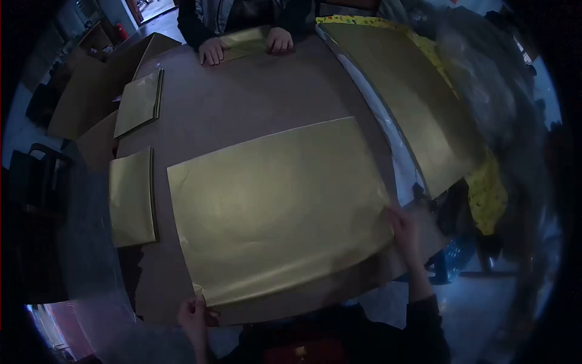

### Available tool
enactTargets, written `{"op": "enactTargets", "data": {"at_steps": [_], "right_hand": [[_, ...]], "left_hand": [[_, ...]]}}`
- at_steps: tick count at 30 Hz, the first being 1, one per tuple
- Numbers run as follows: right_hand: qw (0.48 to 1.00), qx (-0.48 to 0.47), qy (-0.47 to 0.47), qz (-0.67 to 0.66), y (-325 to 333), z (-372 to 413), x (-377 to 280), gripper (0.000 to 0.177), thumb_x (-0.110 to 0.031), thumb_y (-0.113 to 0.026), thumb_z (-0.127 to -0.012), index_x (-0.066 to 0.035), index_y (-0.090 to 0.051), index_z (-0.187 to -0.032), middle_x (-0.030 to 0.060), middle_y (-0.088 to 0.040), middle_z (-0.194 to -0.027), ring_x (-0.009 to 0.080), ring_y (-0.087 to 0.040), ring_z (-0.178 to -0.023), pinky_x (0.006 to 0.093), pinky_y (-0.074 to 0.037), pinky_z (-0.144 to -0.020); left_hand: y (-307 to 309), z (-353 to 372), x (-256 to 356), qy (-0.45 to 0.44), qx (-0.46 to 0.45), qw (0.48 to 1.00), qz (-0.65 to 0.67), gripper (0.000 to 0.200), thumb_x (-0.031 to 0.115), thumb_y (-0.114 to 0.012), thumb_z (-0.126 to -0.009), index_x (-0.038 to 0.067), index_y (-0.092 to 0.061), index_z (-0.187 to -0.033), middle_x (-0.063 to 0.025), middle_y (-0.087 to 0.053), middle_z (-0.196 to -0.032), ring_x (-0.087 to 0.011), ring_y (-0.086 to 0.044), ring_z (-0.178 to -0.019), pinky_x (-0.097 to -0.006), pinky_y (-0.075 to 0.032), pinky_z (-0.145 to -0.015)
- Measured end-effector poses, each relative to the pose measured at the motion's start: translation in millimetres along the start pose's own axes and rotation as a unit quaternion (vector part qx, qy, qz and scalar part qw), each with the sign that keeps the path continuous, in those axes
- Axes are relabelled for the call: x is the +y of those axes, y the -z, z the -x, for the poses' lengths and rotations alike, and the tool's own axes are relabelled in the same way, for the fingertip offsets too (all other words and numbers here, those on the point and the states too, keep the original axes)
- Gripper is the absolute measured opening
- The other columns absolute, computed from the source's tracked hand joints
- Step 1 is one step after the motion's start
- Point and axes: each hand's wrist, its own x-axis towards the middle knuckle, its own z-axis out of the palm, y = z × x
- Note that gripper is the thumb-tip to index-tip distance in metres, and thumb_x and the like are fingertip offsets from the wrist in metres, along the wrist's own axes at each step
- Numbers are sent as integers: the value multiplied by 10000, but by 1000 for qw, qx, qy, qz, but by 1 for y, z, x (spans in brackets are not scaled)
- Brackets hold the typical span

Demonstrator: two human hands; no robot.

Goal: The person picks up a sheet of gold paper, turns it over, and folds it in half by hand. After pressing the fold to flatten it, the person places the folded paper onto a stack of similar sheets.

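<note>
A large gold sheet of paper (279, 206) lies in front of me on the brown table. Its near-left corner is pinched in my left hand (194, 312), down by the table's front edge. My right hand (404, 229) grips the sheet's right edge near its near-right corner, thumb and fingers closed on it. Along the near side the paper curves up slightly. Across the table a co-worker's two hands (212, 51) rest on a folded gold sheet (247, 43).
Two folded gold stacks (138, 104) (132, 197) sit at the table's left edge. A tall pile of gold sheets (400, 91) on white and yellow wrapping fills the right side. An open cardboard box (91, 91) stands beyond the left edge, clear plastic (485, 79) at far right.
</note>
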Motion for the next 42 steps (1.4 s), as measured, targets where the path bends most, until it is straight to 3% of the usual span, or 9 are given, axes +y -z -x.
{"op": "enactTargets", "data": {"at_steps": [14, 17, 21, 24, 26, 35, 42], "right_hand": [[997, -26, -73, -14, 0, -5, -4, 262, -209, -568, -905, -81, -650, -1117, 159, -681, -872, 236, -673, -791, 325, -502, -720], [1000, 6, -23, -20, -3, -4, -3, 258, -204, -564, -905, -85, -651, -1117, 162, -679, -881, 241, -670, -782, 327, -502, -712], [998, 10, -27, -56, -5, -4, 3, 257, -198, -563, -905, -79, -653, -1115, 161, -679, -893, 241, -667, -780, 327, -500, -714], [996, -12, -83, 0, 0, -2, -7, 258, -192, -563, -906, -69, -651, -1114, 159, -681, -899, 242, -665, -778, 325, -498, -716], [999, 12, -26, -26, -4, -4, 2, 259, -192, -567, -904, -66, -650, -1114, 153, -681, -881, 234, -664, -774, 323, -497, -716], [997, 3, -71, -33, -2, -2, -6, 259, -201, -567, -904, -71, -653, -1110, 147, -676, -857, 212, -654, -774, 324, -492, -716], [1000, -4, -29, -11, -3, -5, 5, 262, -204, -565, -908, -76, -649, -1121, 152, -675, -896, 220, -655, -813, 326, -490, -739]], "left_hand": [[-5, 2, 7, -3, 13, 1000, 8, 229, 203, -606, -909, -14, -542, -871, -87, -569, -549, -166, -586, -413, -266, -423, -329], [-5, 1, 9, 12, 22, 1000, -11, 222, 197, -602, -911, -13, -543, -872, -85, -563, -558, -165, -585, -412, -271, -424, -322], [-6, 2, 10, 12, 18, 1000, -5, 215, 185, -599, -911, -20, -542, -879, -90, -566, -576, -167, -583, -411, -278, -431, -323], [-4, 1, 9, 15, 19, 999, -27, 213, 178, -596, -912, -25, -540, -884, -98, -574, -595, -167, -581, -408, -278, -433, -326], [-2, -2, 1, 13, 18, 1000, 0, 204, 169, -586, -915, -28, -539, -887, -97, -575, -595, -167, -581, -407, -277, -432, -325], [-4, 0, 8, 23, 16, 1000, -9, 201, 160, -573, -916, -36, -538, -889, -112, -584, -571, -167, -584, -411, -266, -432, -324], [-5, 1, 10, 31, 28, 999, -17, 215, 179, -584, -917, -34, -556, -895, -114, -594, -577, -160, -591, -426, -257, -433, -328]]}}
